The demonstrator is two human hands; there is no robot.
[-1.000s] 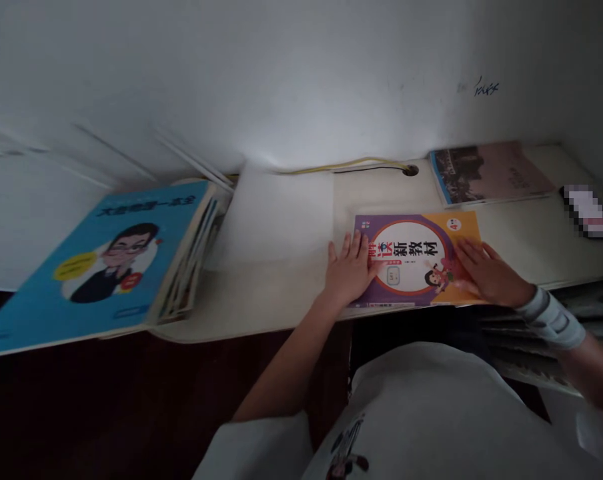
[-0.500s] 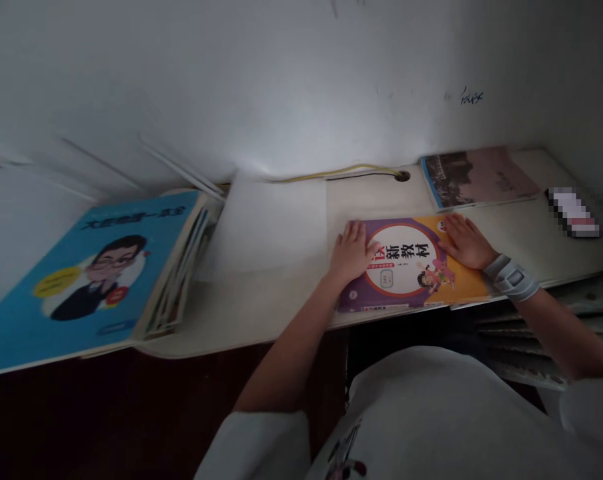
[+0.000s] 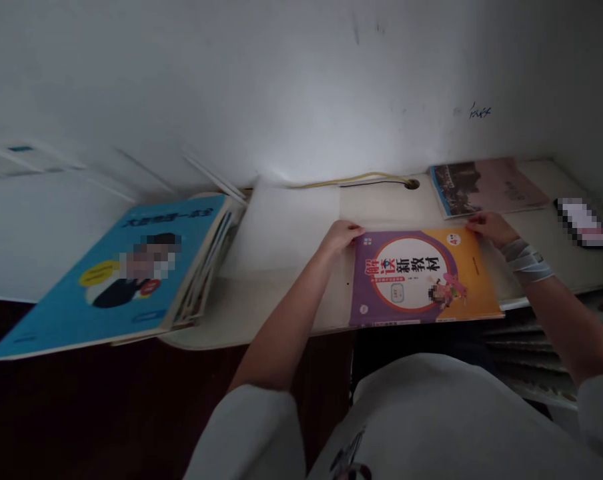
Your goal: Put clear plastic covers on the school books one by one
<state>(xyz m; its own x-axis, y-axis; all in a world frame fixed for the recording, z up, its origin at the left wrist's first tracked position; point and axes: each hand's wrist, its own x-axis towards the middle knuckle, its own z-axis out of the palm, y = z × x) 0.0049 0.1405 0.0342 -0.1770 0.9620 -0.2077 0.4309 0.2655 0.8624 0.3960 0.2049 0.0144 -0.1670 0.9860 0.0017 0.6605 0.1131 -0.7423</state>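
1. Book [image 3: 414,293] in purple and orange is lying cover up on the pale desk [image 3: 266,313], its near edge running along the desk's front edge, right in front of the person.
2. The left hand [image 3: 342,237] is pinching the far left corner of this cover, its fingers curling in at the purple side.
3. The right hand [image 3: 491,230] is gripping the far right corner, on the orange side, with its fingers bending over the edge; a grey band [image 3: 526,262] is circling that wrist.
4. A pinkish-brown booklet [image 3: 501,187] is resting behind the right hand, near the wall [image 3: 281,100].
5. A phone [image 3: 586,223], its screen blurred into blocks, is lying to the right of that booklet.
6. A blue book [image 3: 81,287] is topping a pile at the left end of the desk, well apart from both hands.
7. A white sheet [image 3: 291,227] is covering part of the desk between the pile and the left hand.
8. A yellow cable [image 3: 351,179] is running along the foot of the wall to a round hole [image 3: 411,184].
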